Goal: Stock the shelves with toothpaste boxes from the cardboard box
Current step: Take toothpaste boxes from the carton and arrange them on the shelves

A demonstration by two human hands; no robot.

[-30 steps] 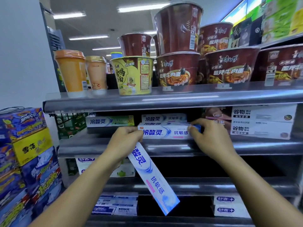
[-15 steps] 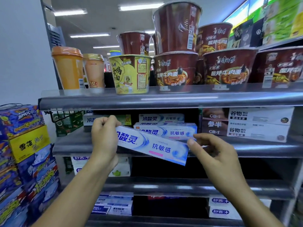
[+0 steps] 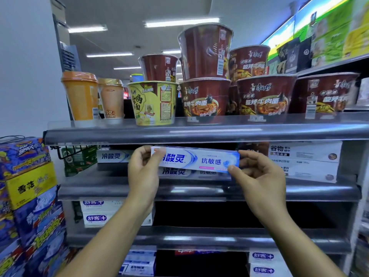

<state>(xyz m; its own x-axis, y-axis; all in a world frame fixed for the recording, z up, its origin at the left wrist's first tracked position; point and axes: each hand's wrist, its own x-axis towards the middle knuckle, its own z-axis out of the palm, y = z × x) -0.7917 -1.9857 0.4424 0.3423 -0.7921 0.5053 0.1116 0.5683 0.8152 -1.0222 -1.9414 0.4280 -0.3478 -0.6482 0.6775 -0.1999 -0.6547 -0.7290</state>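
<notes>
Holding a toothpaste box [image 3: 199, 159] level between them, the left hand [image 3: 142, 172] grips the box's left end with its thumb across the front, and the right hand [image 3: 259, 176] pinches the right end between thumb and fingers. The box hangs in front of the middle shelf [image 3: 199, 189], just under the lip of the top shelf [image 3: 199, 132] and just above a like box [image 3: 173, 171] lying flat there.

The grey metal top shelf carries dark red noodle bowls [image 3: 201, 96], a yellow noodle cup [image 3: 152, 102] and two orange drink cups [image 3: 79, 96]. White cartons [image 3: 303, 151] sit to the right on the middle shelf, and blue-and-white boxes [image 3: 93, 217] on the shelf below. Printed blue and yellow cases [image 3: 30, 186] are stacked at the left by a pale wall, under ceiling strip lights [image 3: 181, 23].

The left thumb covers the first character on the held box. The box beneath is blurred and half hidden, and the lowest shelves are dark and cut off.
</notes>
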